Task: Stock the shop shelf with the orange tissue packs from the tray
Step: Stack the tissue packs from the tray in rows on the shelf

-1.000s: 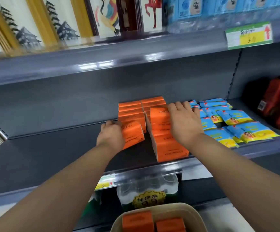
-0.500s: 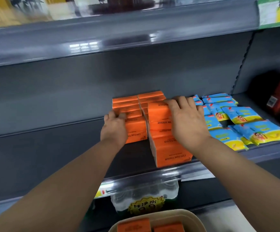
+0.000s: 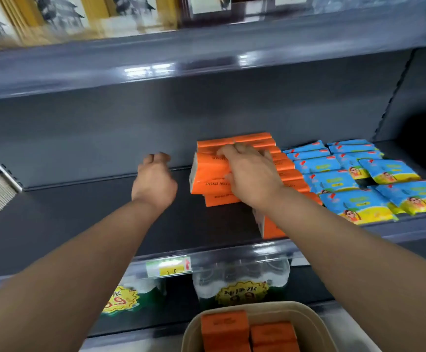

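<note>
- Your left hand has come off the orange tissue packs since half a second ago. It hangs over the shelf to the left of the stack, not touching it.
- Left hand: fingers loosely curled, nothing in them.
- Your right hand has shifted across the stack, from the column nearer the shelf's right end to the column nearer its middle.
- Right hand: fingers hooked over the top of the upper packs, thumb against their front face, so it grips them.
- Orange tissue packs: two columns side by side, right of the shelf's middle, running back to the shelf's rear wall. Print on the faces reads upside down.
- One front pack stands near the shelf's front lip, mostly hidden under your right forearm.
- Blue and yellow packets lie overlapping toward the shelf's right end, just beside the orange columns.
- Price tag sits on the shelf's front rail, near its middle.
- Wrapped bottled water stands beneath the shelf.
- Tray: below and in front of the shelf, with spare orange packs inside; two tops show.
</note>
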